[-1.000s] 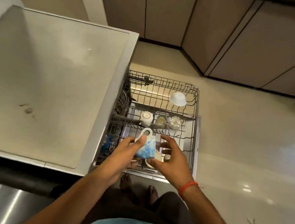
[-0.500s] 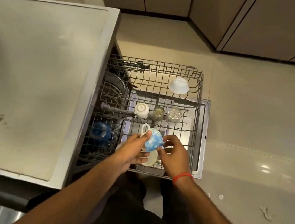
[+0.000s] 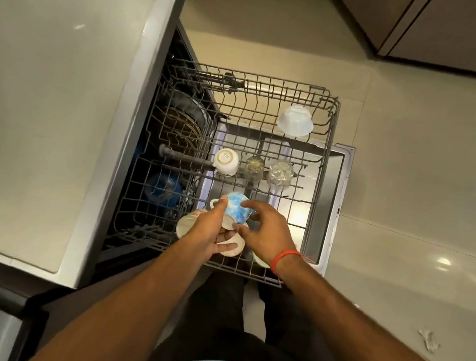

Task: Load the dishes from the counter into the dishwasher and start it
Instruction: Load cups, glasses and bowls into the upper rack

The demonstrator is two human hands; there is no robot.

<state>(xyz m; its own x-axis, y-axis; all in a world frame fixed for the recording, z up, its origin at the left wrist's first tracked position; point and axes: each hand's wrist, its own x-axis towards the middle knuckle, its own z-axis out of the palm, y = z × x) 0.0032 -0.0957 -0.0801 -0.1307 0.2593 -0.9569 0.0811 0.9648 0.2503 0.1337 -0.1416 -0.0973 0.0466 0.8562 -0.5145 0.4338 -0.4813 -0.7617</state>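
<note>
Wire rack (image 3: 329, 137), grey metal, pulled out of the dishwasher (image 3: 342, 174) over its open door. In rack: white bowl (image 3: 295, 120) upside down at far right; mid row w/ white cup (image 3: 227, 161) bottom-up, then two clear glasses (image 3: 254, 167) (image 3: 280, 173), inverted, side by side. Near edge: cream cups (image 3: 186, 223) partly under your hands. Lower level thru the wires: dark plates (image 3: 184, 120) on edge, blue glass item (image 3: 160, 190), shape unclear. Blue-and-white mug (image 3: 238, 208), glossy, mottled, tilted, sits over rack's near-middle section. Your left hand (image 3: 205, 231) grips the mug, thumb up by the handle side. Your right hand (image 3: 266, 231), red band at wrist, fingers curled, tips touching mug's right side; can't tell if it's gripping. Hands close together.
</note>
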